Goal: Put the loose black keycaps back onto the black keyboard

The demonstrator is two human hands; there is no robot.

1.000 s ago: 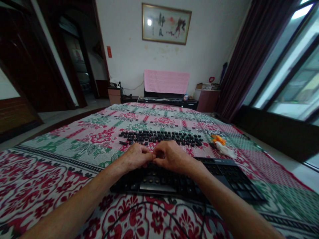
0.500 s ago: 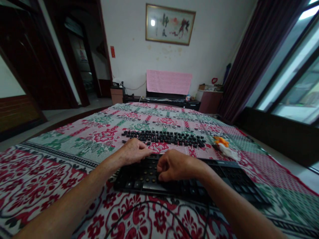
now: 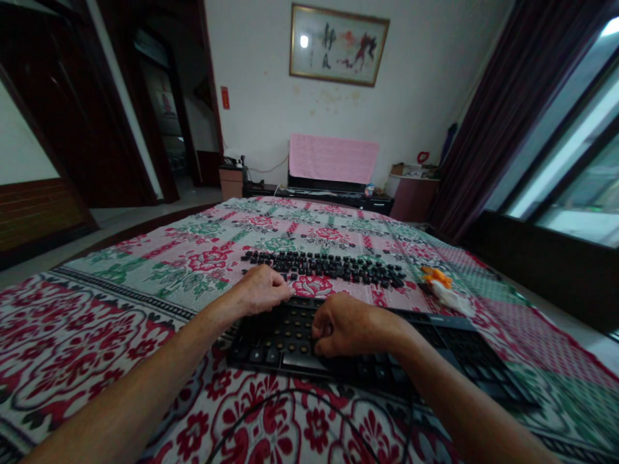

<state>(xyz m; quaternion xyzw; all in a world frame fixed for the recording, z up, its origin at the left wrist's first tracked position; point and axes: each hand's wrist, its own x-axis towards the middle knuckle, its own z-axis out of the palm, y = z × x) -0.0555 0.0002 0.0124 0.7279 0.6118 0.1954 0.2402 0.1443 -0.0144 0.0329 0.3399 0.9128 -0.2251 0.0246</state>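
A black keyboard (image 3: 449, 351) lies on a flowered cloth (image 3: 145, 303), with many of its keycaps off and round switch studs showing. My right hand (image 3: 345, 325) is curled in a fist-like pinch over the bare left-middle part of the keyboard; what its fingers hold is hidden. My left hand (image 3: 264, 290) rests at the keyboard's far left edge, fingers bent and pressed together. Beyond both hands, loose black keycaps (image 3: 329, 265) lie in rows on the cloth.
An orange tool and a white cloth (image 3: 445, 290) lie to the right of the keycaps. A black cable (image 3: 290, 403) loops in front of the keyboard. Farther off stand a pink-covered TV stand (image 3: 333, 161), dark doorways on the left, and a curtain and windows on the right.
My hands, joined together above the keyboard a second ago, have come apart. The right hand has dropped onto the bare keys; the left has stayed near the far edge.
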